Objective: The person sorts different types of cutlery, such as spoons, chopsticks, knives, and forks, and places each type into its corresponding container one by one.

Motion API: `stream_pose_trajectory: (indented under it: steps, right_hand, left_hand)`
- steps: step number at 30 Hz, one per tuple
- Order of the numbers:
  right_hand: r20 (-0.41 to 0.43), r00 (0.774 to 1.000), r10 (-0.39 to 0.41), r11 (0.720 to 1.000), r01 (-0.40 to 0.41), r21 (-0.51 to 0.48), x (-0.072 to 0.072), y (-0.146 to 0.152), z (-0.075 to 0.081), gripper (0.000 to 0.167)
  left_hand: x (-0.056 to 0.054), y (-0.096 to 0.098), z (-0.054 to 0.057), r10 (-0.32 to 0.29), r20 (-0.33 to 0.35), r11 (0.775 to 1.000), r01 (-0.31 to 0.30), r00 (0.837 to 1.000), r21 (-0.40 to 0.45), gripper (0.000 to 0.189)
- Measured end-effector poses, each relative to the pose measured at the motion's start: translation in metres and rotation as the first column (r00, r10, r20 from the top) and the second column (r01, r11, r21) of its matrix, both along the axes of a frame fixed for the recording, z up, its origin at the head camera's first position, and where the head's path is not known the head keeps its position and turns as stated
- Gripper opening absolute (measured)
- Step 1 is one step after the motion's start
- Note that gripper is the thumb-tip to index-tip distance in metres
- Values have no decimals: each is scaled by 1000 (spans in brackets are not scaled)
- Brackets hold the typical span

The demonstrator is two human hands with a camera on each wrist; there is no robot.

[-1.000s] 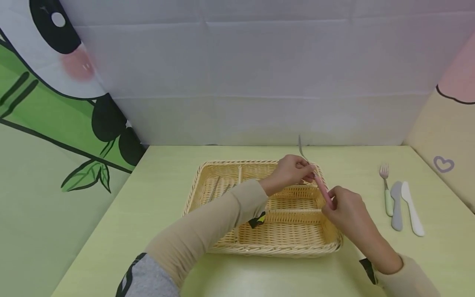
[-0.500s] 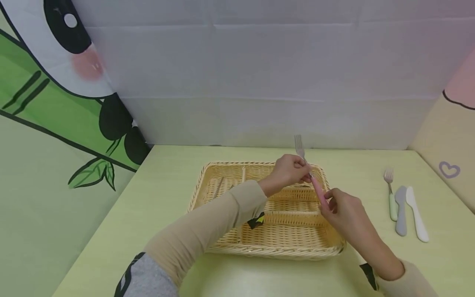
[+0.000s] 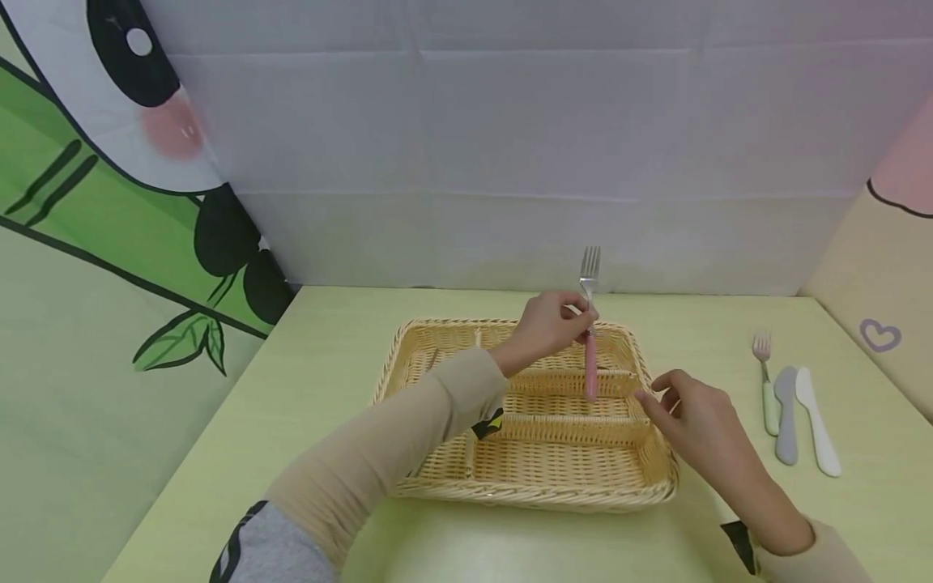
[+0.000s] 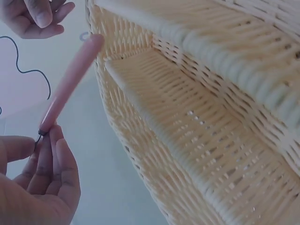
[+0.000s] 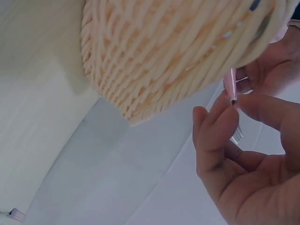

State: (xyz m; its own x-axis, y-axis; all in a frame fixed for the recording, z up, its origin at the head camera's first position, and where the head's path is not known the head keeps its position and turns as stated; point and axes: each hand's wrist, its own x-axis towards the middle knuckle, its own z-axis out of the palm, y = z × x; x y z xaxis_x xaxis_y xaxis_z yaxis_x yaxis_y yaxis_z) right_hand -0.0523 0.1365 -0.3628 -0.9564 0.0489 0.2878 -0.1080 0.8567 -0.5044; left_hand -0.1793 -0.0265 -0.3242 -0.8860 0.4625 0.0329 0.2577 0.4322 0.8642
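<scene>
A fork with a pink handle and metal tines hangs over the back right of a wicker basket. My left hand pinches it at the neck, between thumb and fingers. The tines point to the back wall and the handle points toward me, as the pink handle in the left wrist view also shows. Beside the basket's right rim is my right hand, its fingers loosely bent and apart from the fork. My left sleeve hides part of the basket's left side.
Dividers split the basket into compartments; a thin piece shows in the left one. On the table to the right lie a green-handled fork, a grey knife and a white knife. A wall cloth stands behind.
My right hand has let go of the pink handle and moved slightly right. My left hand has shifted a little left and back with the fork, which has swung to nearly straight.
</scene>
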Motion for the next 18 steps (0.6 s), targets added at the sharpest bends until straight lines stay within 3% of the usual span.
stream_pose_trajectory:
  steps: [7, 10, 14, 18]
  right_hand:
    - [-9, 999, -42, 999, 42, 24, 3, 18, -8, 25]
    - [-11, 998, -64, 998, 64, 28, 6, 27, -12, 25]
    - [9, 995, -94, 995, 94, 32, 9, 40, -19, 27]
    - [51, 992, -112, 993, 110, 36, 12, 51, -24, 30]
  left_hand:
    - [0, -10, 0, -69, -141, 988, 48, 988, -145, 16]
    - [3, -15, -2, -110, -158, 972, 73, 981, -224, 16]
    - [9, -21, -4, -160, -133, 944, 112, 978, -311, 17]
    - [13, -24, -7, -208, -147, 905, 133, 967, -405, 19]
